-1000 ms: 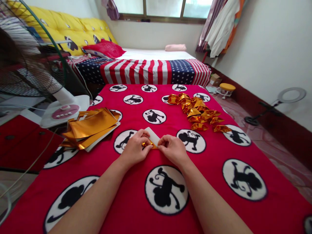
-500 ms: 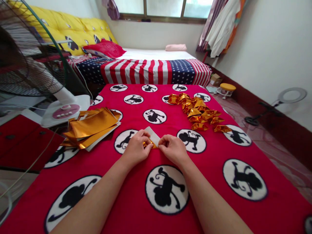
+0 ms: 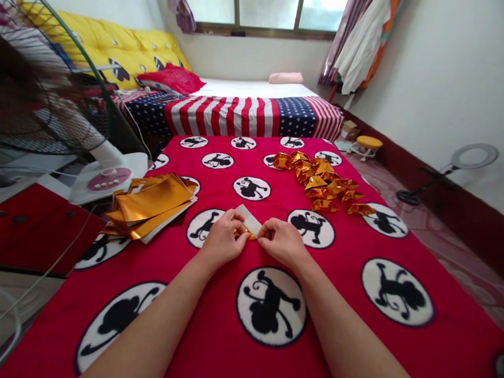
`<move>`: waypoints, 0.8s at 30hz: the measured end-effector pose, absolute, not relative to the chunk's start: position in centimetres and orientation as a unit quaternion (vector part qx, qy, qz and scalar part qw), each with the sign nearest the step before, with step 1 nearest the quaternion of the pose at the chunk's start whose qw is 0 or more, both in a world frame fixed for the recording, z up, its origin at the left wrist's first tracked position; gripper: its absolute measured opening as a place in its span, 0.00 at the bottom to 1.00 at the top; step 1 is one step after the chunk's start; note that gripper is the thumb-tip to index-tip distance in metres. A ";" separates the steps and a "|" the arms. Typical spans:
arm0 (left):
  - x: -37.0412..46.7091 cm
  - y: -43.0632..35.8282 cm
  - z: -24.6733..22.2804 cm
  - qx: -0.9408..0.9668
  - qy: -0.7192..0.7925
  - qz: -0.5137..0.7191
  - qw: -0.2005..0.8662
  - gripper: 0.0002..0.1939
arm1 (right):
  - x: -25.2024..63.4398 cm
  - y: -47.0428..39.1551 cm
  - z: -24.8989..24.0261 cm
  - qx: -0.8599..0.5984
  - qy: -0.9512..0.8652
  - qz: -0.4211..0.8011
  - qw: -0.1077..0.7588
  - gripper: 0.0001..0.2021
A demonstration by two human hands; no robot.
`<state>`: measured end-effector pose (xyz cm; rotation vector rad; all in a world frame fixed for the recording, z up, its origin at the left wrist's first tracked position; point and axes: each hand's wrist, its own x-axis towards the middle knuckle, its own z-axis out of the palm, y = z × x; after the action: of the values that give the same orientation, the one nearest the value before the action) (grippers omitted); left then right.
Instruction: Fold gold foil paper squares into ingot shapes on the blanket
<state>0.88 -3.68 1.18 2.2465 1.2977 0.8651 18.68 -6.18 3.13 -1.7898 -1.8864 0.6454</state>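
Observation:
Between my hands is a partly folded sheet of gold foil paper (image 3: 249,220), its pale backing up and a gold fold along the near edge. My left hand (image 3: 226,233) pinches the left side, thumb and fingers closed over the gold fold. At the right corner, my right hand (image 3: 280,237) has its thumb and fingertips pressed together on the paper. To the left lies a loose stack of gold foil sheets (image 3: 155,202). Several folded gold paper ingots (image 3: 321,181) sit in a cluster at the far right of the red cloth (image 3: 185,320).
An electric fan (image 3: 106,173) stands beside the cloth's left edge, near the foil stack. Beyond the far edge is a bed (image 3: 232,113) with a striped cover. A yellow stool (image 3: 369,142) and a ring light (image 3: 472,156) stand on the floor at right.
The view has shifted slightly. Both hands keep nearly the same pinch on the paper, and the stack and the ingots lie as before.

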 end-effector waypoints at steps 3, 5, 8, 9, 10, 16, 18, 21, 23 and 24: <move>0.9 -3.6 1.2 0.802 0.468 0.312 0.203 0.08 | 18.6 -6.2 3.0 -0.654 -0.688 0.221 0.224 0.06; 0.9 -3.6 1.2 0.798 0.473 0.314 0.203 0.08 | 18.5 -6.2 3.0 -0.656 -0.689 0.217 0.221 0.06; 1.0 -3.6 1.3 0.791 0.482 0.318 0.205 0.08 | 18.5 -6.3 3.0 -0.658 -0.688 0.214 0.218 0.07; 1.1 -3.6 1.3 0.789 0.484 0.319 0.205 0.08 | 18.5 -6.3 3.0 -0.658 -0.688 0.215 0.217 0.07; 1.1 -3.6 1.3 0.787 0.485 0.320 0.205 0.08 | 18.5 -6.3 3.0 -0.657 -0.689 0.217 0.218 0.06; 1.1 -3.4 1.2 0.784 0.490 0.325 0.201 0.07 | 18.5 -6.3 3.0 -0.653 -0.695 0.212 0.215 0.06; 1.1 -3.3 1.2 0.781 0.494 0.325 0.199 0.07 | 18.4 -6.3 3.1 -0.656 -0.695 0.206 0.209 0.06; 1.1 -3.3 1.3 0.780 0.497 0.325 0.198 0.07 | 18.3 -6.4 3.2 -0.665 -0.690 0.196 0.206 0.06; 1.1 -3.3 1.3 0.781 0.495 0.324 0.198 0.07 | 18.2 -6.5 3.3 -0.669 -0.689 0.191 0.204 0.06; 1.1 -3.3 1.3 0.781 0.495 0.325 0.198 0.07 | 18.1 -6.5 3.3 -0.669 -0.690 0.188 0.201 0.06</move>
<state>1.07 -3.31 1.28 2.1855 1.3847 0.9090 18.11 -6.45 3.30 -1.8686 -1.9285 0.5261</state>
